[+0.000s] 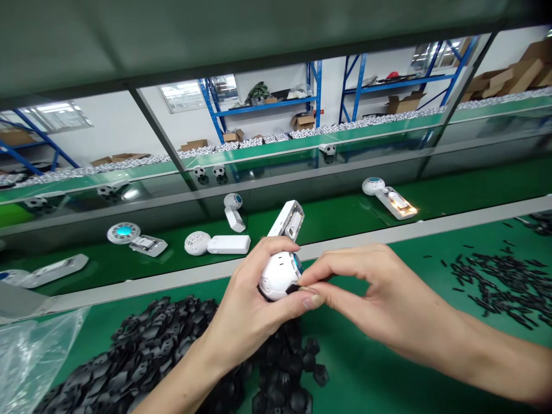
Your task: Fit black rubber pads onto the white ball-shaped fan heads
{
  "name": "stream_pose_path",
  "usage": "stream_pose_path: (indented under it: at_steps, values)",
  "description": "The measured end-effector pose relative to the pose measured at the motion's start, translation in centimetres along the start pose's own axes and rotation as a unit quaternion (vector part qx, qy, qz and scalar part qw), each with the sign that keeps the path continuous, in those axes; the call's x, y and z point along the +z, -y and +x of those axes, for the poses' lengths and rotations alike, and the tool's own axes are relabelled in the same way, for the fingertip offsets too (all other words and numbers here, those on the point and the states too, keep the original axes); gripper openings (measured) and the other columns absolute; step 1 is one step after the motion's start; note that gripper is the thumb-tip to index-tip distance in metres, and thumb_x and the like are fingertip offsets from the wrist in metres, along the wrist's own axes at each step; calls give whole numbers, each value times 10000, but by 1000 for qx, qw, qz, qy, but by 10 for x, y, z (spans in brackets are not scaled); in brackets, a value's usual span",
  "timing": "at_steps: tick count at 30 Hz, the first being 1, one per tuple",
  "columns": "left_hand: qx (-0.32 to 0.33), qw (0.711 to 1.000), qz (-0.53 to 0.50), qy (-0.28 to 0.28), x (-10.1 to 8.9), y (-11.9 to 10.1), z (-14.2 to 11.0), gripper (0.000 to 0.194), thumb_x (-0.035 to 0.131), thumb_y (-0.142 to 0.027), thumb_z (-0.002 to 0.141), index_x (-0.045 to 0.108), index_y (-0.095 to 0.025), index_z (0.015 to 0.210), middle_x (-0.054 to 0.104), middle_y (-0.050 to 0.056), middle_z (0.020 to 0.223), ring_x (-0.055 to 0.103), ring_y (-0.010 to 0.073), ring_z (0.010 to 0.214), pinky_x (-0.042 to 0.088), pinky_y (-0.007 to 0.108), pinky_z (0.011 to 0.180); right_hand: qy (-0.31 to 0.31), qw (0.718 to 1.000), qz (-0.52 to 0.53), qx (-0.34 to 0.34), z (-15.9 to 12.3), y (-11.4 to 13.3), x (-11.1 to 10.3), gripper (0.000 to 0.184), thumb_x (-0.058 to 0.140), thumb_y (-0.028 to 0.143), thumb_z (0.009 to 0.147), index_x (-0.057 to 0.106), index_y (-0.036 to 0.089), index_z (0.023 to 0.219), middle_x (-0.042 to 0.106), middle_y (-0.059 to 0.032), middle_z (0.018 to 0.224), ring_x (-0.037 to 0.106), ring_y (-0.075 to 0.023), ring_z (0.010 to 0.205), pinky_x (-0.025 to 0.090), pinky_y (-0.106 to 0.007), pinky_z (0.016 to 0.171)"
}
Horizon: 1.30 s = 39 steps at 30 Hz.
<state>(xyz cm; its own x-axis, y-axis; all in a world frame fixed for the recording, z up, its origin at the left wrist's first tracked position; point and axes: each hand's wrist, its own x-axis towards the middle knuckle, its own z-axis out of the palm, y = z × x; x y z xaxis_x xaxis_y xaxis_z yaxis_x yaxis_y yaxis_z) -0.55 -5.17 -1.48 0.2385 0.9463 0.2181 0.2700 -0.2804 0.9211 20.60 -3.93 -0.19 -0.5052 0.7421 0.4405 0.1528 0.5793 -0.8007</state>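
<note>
My left hand (244,302) is wrapped round a white ball-headed device (275,277), with its thumb along the near side. From the ball, an open white handle (288,219) with parts showing inside points away from me, and a blue patch shows on the ball's right side. My right hand (375,282) is closed in a pinch at the ball's lower right. A small black panel (293,288) sits there against the white shell by its fingertips. Whether the fingertips grip the panel or only press it is unclear. Below my hands lie black pentagon-like panels (159,351) in a large heap.
Several similar white devices (228,244) lie along the green conveyor belt (336,215) beyond a metal rail (414,230). Small black strips (495,282) are scattered at right. A clear plastic bag (38,351) lies at left. Blue shelving (267,107) stands behind.
</note>
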Motion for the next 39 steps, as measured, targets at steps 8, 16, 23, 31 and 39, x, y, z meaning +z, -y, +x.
stream_pose_path:
  at_steps: [8, 16, 23, 31, 39]
  values:
    - [38, 998, 45, -33, 0, 0, 2, 361, 868, -430, 861, 701, -271, 1139, 686, 46, 1192, 633, 260, 1125, 489, 262, 770, 62, 998, -31, 3, -2, 5, -11, 239, 635, 116, 1032, 828, 244, 1092, 816, 49, 1074, 765, -168, 971, 538, -234, 882]
    - [12, 994, 30, -100, 0, -12, 2, 398, 849, -510, 868, 710, -234, 1119, 714, 66, 1176, 691, 194, 824, 558, 248, 623, -6, 997, -41, 61, 9, 1, -28, 246, 614, 187, 1025, 829, 255, 1123, 816, -2, 1060, 778, -217, 890, 615, -278, 785]
    - [-25, 989, -50, -138, -7, 1, 13, 393, 839, -493, 885, 683, -228, 1131, 691, 49, 1119, 689, 175, 813, 702, 301, 679, 302, 911, -243, 139, -2, -19, -3, 165, 724, 137, 950, 842, 245, 910, 803, -11, 856, 731, -228, 749, 379, -309, 614]
    - [-49, 982, -67, -168, -9, 5, 21, 444, 936, -444, 764, 701, -205, 1054, 677, 50, 1084, 639, 168, 822, 697, 265, 599, 357, 870, -326, 102, -13, -20, 16, 125, 846, 186, 932, 721, 203, 932, 754, 0, 916, 710, -232, 820, 282, -313, 623]
    - [-47, 988, -61, -134, -14, 8, 24, 468, 957, -395, 730, 704, -196, 1069, 706, 56, 1053, 690, 181, 777, 647, 218, 492, 402, 838, -370, 2, -15, -18, 15, 118, 773, 102, 961, 704, 184, 912, 701, -28, 937, 691, -222, 804, 240, -348, 571]
